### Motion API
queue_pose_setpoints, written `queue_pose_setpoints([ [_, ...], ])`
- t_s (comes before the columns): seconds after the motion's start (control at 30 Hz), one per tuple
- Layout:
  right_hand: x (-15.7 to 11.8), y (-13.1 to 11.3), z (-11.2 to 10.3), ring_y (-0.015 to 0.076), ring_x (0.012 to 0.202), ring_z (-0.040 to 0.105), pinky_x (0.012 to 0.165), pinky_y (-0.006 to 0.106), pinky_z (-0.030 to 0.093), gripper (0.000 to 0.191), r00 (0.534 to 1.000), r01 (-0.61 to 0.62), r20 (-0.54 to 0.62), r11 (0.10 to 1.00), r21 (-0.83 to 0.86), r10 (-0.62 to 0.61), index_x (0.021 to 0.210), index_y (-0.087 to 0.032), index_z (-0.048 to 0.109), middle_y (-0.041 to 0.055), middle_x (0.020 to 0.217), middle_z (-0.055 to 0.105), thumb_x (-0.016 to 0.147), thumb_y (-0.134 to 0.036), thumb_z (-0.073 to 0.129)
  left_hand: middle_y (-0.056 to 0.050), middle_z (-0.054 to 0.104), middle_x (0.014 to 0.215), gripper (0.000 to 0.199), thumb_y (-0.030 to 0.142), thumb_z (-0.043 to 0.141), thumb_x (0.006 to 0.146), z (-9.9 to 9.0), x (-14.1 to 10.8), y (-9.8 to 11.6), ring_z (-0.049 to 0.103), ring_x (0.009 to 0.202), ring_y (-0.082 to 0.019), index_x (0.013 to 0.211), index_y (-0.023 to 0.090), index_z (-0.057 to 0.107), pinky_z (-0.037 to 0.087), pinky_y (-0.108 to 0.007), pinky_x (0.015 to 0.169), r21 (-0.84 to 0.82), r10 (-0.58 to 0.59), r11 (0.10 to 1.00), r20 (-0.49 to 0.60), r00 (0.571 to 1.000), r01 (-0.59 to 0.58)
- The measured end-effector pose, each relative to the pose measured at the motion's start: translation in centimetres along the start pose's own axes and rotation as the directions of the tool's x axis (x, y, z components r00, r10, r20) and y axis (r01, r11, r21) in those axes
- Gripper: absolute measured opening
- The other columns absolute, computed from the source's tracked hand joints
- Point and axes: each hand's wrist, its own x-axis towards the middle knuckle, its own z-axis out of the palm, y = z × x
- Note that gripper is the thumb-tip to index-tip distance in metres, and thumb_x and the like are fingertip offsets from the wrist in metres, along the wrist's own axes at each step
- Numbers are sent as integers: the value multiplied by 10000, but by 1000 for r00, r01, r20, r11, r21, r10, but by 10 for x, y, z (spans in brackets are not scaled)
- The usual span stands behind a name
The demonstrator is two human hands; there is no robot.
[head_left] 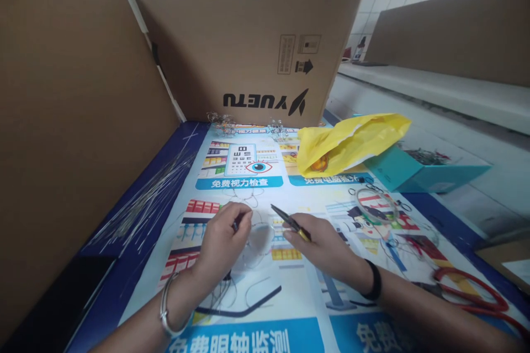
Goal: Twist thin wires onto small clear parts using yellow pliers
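My left hand [227, 234] is closed in a pinch near the middle of the printed sheet. Thin wire [271, 231] curves out beside its fingertips, and a small dark bit shows between the fingers. Held in my right hand [318, 237] are pliers [285, 215] with dark jaws and a yellow handle part. Their tip points up and left, a short gap away from my left hand. Below my left wrist lie more looped wires [226, 292] on the sheet, partly hidden by the arm.
Straight wires [144, 193] lie in a bundle at left. A yellow plastic bag [351, 140] leans by a teal box [430, 174] of wire pieces. Red-handled scissors [472, 289], a clear coil [376, 204] and black rings sit at right. Cardboard walls [248, 38] stand behind and left.
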Motion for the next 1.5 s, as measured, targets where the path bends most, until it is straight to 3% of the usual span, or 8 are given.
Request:
queue_pose_setpoints([
  [0.2, -4, -11, 8, 131, 657, 523, 576, 221, 361, 109, 999, -30, 19, 974, 226, 26, 836, -195, 562, -21, 716, 589, 780, -279, 519, 7, 561, 675, 126, 219, 457, 811, 7, -7, 8, 525, 648, -141, 736, 194, 555, 387, -229, 602, -51, -81, 995, 40, 996, 83],
  [0.43, -5, -16, 11, 113, 604, 483, 551, 214, 324, 75, 998, -32, -41, 988, 153, 39, 727, -199, 533, -35, 651, 545, 752, -177, 466, 20, 565, 639, 137, 226, 431, 826, 7, -10, 15, 529, 613, -134, 719, 194, 511, 394, -232, 580, -194, -165, 961, 180, 970, 199],
  [0.7, -4, -13, 14, 127, 670, 499, 588, 224, 333, 87, 998, 42, -45, 992, 115, -37, 751, -193, 530, -15, 711, 555, 748, -141, 460, 1, 628, 684, 215, 379, 409, 866, 13, -10, 7, 568, 543, -120, 762, 197, 458, 433, -211, 469, -430, -274, 797, 371, 887, 425],
  [0.93, -3, -12, 17, 127, 683, 502, 608, 233, 347, 115, 995, 92, -51, 985, 145, -85, 795, -197, 541, -16, 729, 551, 762, -122, 460, 29, 557, 543, 253, 386, 411, 863, 14, -8, 5, 523, 454, -102, 741, 178, 487, 397, -197, 436, -482, -259, 735, 450, 855, 476],
  [1.03, -3, -13, 19, 127, 698, 511, 621, 232, 359, 120, 993, 116, -55, 979, 165, -108, 827, -199, 537, -14, 749, 557, 764, -122, 471, 37, 539, 564, 244, 346, 385, 873, 13, -8, 4, 492, 432, -85, 728, 181, 493, 369, -189, 423, -453, -269, 778, 385, 883, 434],
  [1.2, -2, -18, 22, 136, 735, 516, 645, 241, 372, 109, 984, 176, -53, 977, 124, -171, 842, -199, 528, -6, 770, 555, 769, -130, 484, 43, 526, 556, 212, 262, 378, 879, 10, -10, 4, 494, 481, -94, 751, 195, 533, 374, -202, 495, -224, -151, 952, 257, 955, 211],
  [1.37, -4, -13, 14, 133, 647, 503, 591, 247, 380, 166, 987, 147, -71, 986, 72, -142, 929, -197, 510, -5, 742, 557, 782, -266, 548, 28, 578, 624, 171, 241, 414, 869, 4, -5, 0, 516, 514, -98, 784, 197, 556, 374, -202, 511, -80, -62, 994, 163, 985, 76],
  [1.5, -6, -8, -1, 137, 661, 500, 591, 250, 383, 84, 978, 204, -47, 979, -13, -204, 821, -185, 510, 10, 732, 544, 798, -263, 533, 27, 582, 641, 177, 283, 417, 878, -5, 7, -11, 500, 483, -84, 829, 197, 564, 386, -195, 508, -115, -89, 990, -24, 996, 86],
])
